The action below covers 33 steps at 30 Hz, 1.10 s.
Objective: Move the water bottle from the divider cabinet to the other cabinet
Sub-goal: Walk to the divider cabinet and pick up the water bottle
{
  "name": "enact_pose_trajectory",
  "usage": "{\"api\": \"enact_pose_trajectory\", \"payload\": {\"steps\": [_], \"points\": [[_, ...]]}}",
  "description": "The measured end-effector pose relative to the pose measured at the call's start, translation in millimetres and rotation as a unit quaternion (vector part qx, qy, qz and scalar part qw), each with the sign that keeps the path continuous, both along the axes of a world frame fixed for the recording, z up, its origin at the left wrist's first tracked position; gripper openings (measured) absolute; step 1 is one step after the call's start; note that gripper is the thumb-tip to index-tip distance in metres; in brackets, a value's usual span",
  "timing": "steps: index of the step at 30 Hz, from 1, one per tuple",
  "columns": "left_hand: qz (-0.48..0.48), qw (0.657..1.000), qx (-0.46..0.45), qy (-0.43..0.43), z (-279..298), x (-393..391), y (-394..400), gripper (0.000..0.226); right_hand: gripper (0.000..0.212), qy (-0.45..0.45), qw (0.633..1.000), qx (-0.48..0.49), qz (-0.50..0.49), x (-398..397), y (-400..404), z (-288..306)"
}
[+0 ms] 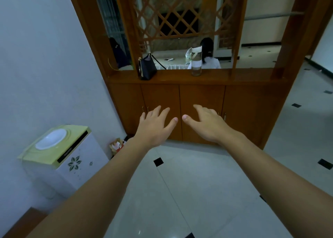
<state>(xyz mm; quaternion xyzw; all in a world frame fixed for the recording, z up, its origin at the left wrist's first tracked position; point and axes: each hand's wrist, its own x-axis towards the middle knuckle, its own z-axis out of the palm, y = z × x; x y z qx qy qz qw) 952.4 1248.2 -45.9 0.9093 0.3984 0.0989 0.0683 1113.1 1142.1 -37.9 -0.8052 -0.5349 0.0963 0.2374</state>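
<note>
Both hands are empty and spread wide, grasping nothing. The left hand (156, 128) and the right hand (205, 125) reach forward side by side, palms down, fingers fanned and thumbs nearly meeting, in front of the closed lower doors of the divider cabinet (201, 110).

No readable writing shows anywhere; a dark strip on the front of the water dispenser (59, 158) carries marks too small to make out, and below it sits a dark green flower pattern.

The divider cabinet is glossy reddish-brown wood with flat doors and small metal handles. Above its ledge rise wooden posts and a diamond lattice panel (173, 12).

The water bottle (196, 61) stands upright on the ledge, right of centre and far from the hands. It is a tall clear cylinder with a pale cap, a white band round the middle and a brownish tint toward the base. Well to its left on the same ledge stands a small dark handbag (146, 67) with a gold clasp and a thin strap.

The water dispenser, white with a pale yellow-green top and a round white basin, stands near left against the plain wall. The floor (198, 192) is shiny pale tile with small black diamond insets.
</note>
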Motion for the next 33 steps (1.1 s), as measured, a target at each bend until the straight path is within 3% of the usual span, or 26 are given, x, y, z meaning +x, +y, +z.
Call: {"api": "enact_pose_trajectory", "payload": {"steps": [15, 24, 33], "points": [[-0.047, 0.998, 0.007, -0.042, -5, 138, 200, 0.071, 0.083, -0.061, 0.996, -0.019, -0.059, 121, 175, 2], [-0.099, 0.994, -0.007, -0.040, -7, 220, 277, 0.070, 0.083, -0.038, 0.994, -0.029, -0.097, 186, 246, -6], [-0.070, 0.997, -0.010, -0.035, -16, 297, 344, 0.069, 0.083, -0.015, 0.997, -0.012, -0.069, 268, 322, -17]]}}
